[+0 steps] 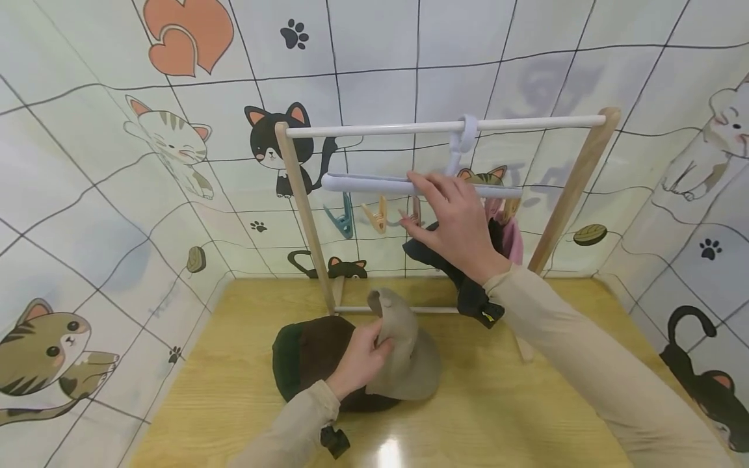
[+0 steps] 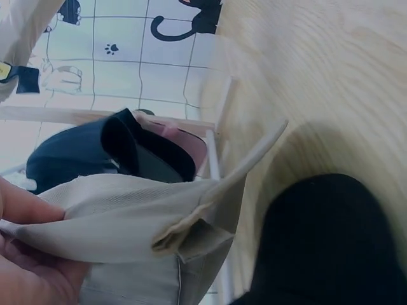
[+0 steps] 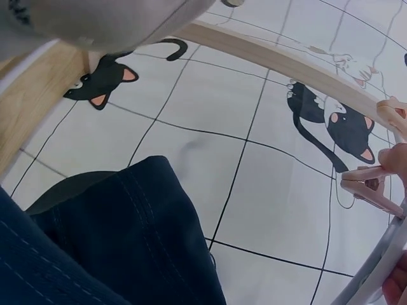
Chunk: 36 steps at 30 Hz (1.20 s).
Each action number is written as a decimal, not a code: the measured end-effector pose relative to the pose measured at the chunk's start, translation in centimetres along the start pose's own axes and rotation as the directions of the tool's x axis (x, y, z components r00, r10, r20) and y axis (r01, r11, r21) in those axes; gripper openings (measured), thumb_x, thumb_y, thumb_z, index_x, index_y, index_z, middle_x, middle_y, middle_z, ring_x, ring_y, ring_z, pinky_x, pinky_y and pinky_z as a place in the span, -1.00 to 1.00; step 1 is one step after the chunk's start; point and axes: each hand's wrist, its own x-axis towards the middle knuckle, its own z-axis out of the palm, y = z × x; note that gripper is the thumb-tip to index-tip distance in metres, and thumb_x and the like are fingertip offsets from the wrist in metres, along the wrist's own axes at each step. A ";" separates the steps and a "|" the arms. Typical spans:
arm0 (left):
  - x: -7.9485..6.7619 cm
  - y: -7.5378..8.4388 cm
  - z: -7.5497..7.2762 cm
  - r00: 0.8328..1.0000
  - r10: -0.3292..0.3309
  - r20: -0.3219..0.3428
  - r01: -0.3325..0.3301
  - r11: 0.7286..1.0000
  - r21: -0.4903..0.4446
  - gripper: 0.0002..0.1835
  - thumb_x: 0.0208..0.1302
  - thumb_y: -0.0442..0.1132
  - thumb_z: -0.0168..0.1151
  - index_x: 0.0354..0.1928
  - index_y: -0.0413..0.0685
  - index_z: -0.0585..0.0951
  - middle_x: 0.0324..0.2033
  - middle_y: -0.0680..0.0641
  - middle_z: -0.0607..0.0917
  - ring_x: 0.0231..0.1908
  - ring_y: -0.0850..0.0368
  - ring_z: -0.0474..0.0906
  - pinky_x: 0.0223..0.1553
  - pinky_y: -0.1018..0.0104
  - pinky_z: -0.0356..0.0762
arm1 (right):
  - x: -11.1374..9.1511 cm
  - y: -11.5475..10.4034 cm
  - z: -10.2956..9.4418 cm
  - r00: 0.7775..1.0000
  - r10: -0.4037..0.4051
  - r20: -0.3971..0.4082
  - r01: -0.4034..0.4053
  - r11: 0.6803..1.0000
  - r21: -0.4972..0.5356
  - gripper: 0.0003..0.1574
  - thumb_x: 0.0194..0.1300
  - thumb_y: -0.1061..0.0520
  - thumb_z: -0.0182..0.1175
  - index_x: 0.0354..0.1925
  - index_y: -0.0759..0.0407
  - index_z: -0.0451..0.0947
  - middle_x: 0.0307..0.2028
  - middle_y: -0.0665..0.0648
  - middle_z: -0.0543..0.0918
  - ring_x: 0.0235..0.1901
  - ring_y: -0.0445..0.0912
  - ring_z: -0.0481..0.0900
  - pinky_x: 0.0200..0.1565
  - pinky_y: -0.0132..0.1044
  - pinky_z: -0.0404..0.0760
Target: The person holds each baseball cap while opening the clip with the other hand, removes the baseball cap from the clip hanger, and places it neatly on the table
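Note:
My left hand [image 1: 358,359] pinches the edge of a beige cap [image 1: 400,338], its brim toward the right. The cap stands tilted, overlapping a dark brown and green cap [image 1: 322,354] on the table. Above, my right hand [image 1: 459,224] grips the lavender clip hanger [image 1: 368,184], fingers over its bar and thumb at a pink clothespin [image 3: 369,184]. A blue clothespin [image 1: 342,218] and a yellow clothespin [image 1: 377,216] dangle from the bar with nothing in them. Behind the right wrist hang a navy cap [image 2: 70,149] and something pink [image 1: 515,242], partly hidden.
The hanger's hook [image 1: 466,133] loops over the white rod [image 1: 380,130] of a rack with wooden legs [image 1: 304,208]. The rack stands on the wooden table [image 1: 210,390]. Cat-printed wall sheeting [image 1: 374,39] surrounds the back and sides.

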 end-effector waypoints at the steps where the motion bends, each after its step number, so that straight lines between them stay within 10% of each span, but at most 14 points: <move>1: -0.2 -0.2 -0.1 1.000 -0.009 -0.001 0.009 1.000 -0.007 -0.78 0.25 -0.57 0.08 -0.10 -0.31 0.58 -0.17 -0.26 0.69 -0.20 -0.09 0.65 -0.25 0.20 0.59 | 0.0 0.0 0.0 1.000 -0.002 0.002 0.002 1.000 -0.003 -0.21 0.13 -0.11 0.38 0.24 0.18 0.42 -0.04 0.27 0.57 -0.11 0.18 0.48 0.01 0.08 0.40; 15: -3.0 -2.2 -1.5 0.992 -0.120 -0.040 0.117 0.990 -0.081 -0.73 0.28 -0.51 0.12 0.01 -0.26 0.58 -0.12 -0.17 0.68 -0.13 -0.05 0.62 -0.12 0.13 0.55 | -0.2 0.0 0.0 0.999 0.008 0.035 -0.008 1.000 -0.027 -0.18 0.10 -0.09 0.40 0.24 0.24 0.41 0.00 0.30 0.53 -0.05 0.21 0.44 0.05 0.12 0.34; 29: -4.1 -2.3 -2.4 0.946 -0.281 -0.164 0.266 0.958 -0.108 -0.75 0.24 -0.34 0.29 -0.06 -0.25 0.56 -0.22 -0.16 0.72 -0.21 -0.01 0.65 -0.22 0.16 0.57 | -0.4 0.0 0.1 0.999 0.031 0.026 -0.030 0.998 -0.049 -0.17 0.10 -0.08 0.39 0.24 0.28 0.39 0.02 0.32 0.53 -0.03 0.23 0.43 0.04 0.12 0.34; 36: -4.4 -2.5 -3.1 0.912 -0.299 -0.282 0.320 0.947 0.030 -0.75 0.18 -0.24 0.35 -0.20 -0.20 0.52 -0.42 -0.09 0.72 -0.37 0.10 0.63 -0.36 0.19 0.57 | -0.6 -0.1 0.0 0.999 0.023 0.029 -0.022 0.999 -0.035 -0.18 0.12 -0.09 0.38 0.22 0.28 0.40 0.02 0.33 0.53 -0.04 0.23 0.43 0.06 0.12 0.34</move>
